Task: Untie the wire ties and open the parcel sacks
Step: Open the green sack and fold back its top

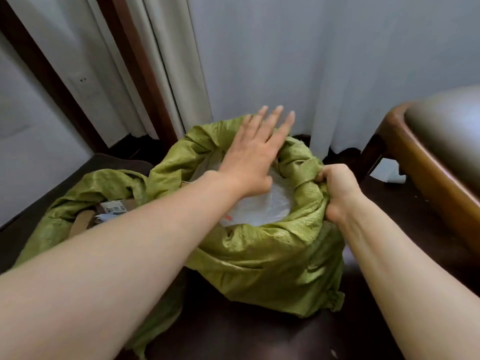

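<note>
Inside right fingers (pixel 322 174), green sack rim (pixel 304 170).

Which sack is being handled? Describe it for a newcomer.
Below the pale curtain stand two green sacks. Pick the right sack, by the wooden chair, rim gripped by the right hand. It shows a white parcel; the left sack, cardboard.

No legible text: the printed label (pixel 114 207) inside the left green sack (pixel 78 193) is too blurred to read, and the red mark (pixel 228 217) on the white parcel (pixel 259 209) in the right green sack (pixel 259 255) can't be made out either.
</note>
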Available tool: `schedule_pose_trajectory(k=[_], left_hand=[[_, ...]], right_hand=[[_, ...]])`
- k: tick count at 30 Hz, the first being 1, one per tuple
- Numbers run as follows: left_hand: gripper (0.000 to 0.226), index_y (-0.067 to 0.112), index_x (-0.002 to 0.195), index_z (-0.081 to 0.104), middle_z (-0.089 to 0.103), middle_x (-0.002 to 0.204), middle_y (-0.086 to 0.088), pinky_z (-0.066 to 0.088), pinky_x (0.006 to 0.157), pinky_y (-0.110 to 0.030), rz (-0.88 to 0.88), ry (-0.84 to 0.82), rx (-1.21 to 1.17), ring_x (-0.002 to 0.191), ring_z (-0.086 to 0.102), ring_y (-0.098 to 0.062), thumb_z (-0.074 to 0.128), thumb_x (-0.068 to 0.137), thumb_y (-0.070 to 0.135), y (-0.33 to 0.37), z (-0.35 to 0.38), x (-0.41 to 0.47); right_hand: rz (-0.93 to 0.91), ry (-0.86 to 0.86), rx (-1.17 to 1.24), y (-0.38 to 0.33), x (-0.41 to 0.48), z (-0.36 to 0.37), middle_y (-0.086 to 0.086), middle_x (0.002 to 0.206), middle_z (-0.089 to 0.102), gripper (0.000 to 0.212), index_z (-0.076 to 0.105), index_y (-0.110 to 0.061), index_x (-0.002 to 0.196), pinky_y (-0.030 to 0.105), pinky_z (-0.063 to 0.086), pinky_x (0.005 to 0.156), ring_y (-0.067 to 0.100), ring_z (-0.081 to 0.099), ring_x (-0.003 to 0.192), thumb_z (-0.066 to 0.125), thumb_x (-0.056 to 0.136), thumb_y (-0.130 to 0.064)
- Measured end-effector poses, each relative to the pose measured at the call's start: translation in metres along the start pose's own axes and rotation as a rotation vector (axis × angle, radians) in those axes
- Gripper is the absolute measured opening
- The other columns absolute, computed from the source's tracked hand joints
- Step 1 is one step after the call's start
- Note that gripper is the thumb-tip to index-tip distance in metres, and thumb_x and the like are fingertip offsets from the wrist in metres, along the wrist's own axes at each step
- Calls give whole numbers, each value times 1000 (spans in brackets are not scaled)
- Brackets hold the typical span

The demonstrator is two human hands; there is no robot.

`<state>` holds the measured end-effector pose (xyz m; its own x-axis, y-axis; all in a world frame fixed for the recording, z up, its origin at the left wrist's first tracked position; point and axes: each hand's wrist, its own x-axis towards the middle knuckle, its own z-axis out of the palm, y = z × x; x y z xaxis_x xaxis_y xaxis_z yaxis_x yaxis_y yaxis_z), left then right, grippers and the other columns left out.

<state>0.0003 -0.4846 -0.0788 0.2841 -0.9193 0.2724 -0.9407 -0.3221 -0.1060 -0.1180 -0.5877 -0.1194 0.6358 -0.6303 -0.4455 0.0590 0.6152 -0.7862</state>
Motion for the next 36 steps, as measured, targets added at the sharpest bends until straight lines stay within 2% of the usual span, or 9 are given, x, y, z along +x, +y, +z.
schedule_pose_trajectory(k=[4, 6, 9, 14, 17, 21, 26, 31, 36], left_hand=[[62, 28, 142, 32, 43, 144, 1, -11, 115, -38, 217, -153, 98, 139, 30, -15, 54, 85, 18, -4, -2, 33], [35, 21, 119, 60, 65, 117, 0, 18, 115, -35, 44, -321, -224, 117, 56, -18, 62, 84, 24, -12, -5, 38], [33, 19, 93, 73, 73, 93, 0, 56, 83, -31, -224, -509, -597, 89, 69, -18, 77, 70, 42, -25, -11, 41], [44, 12, 74, 66, 63, 68, 0, 47, 63, -25, -397, -452, -619, 65, 59, -17, 67, 74, 56, -32, -11, 52], [26, 9, 86, 65, 66, 86, -9, 41, 59, -24, -447, -398, -704, 70, 55, -18, 58, 86, 34, -21, -8, 58], [27, 9, 106, 62, 58, 117, -15, 40, 67, -23, -512, -324, -720, 80, 52, -19, 47, 90, 25, -14, -5, 59], [81, 28, 138, 39, 39, 143, -7, 27, 107, -42, -519, -220, -200, 134, 32, -29, 51, 72, 72, -48, 8, 16], [98, 26, 148, 9, 23, 145, -16, 31, 103, -48, -779, -424, 21, 134, 23, -34, 62, 74, 62, -72, 24, -46], [52, 12, 115, 57, 59, 117, -14, 39, 72, -33, -778, -381, -106, 108, 55, -34, 45, 90, 55, -92, 20, -71]], right_hand=[[62, -119, -22, -3, -9, -3, 13, 53, 63, 30, 60, 1, 69, 27, 53, 44, 26, 64, 46, 32, 79, -1], [89, -97, -35, -9, -3, -16, 12, 57, 61, 22, 58, -3, 69, 26, 54, 48, 25, 62, 49, 37, 77, -7], [50, 49, -145, -19, 6, -29, 5, 59, 45, 4, 48, -15, 61, 30, 47, 60, 23, 49, 54, 46, 61, -11], [-862, 480, -991, -14, 5, -17, 6, 103, 61, 27, 65, -21, 97, 40, 44, 88, 25, 56, 97, 52, 73, -16], [-1192, 205, -1214, -5, -13, 13, 10, 123, 58, 42, 63, -15, 119, 36, 41, 95, 28, 55, 113, 50, 80, -24], [-859, 128, -1692, 10, 11, 16, 5, 125, 55, 43, 50, -25, 132, 37, 42, 83, 31, 54, 111, 54, 90, -32], [-617, 271, -1378, -4, 50, 7, 11, 103, 65, 29, 65, -8, 97, 36, 43, 76, 32, 56, 101, 44, 95, -28], [-343, 363, -1039, -9, 81, 2, 18, 94, 62, 25, 64, 4, 95, 30, 38, 71, 34, 58, 98, 52, 87, -16], [-199, 420, -844, -14, 88, 2, 21, 124, 56, 39, 52, 5, 120, 36, 45, 91, 35, 55, 112, 60, 87, -14]])
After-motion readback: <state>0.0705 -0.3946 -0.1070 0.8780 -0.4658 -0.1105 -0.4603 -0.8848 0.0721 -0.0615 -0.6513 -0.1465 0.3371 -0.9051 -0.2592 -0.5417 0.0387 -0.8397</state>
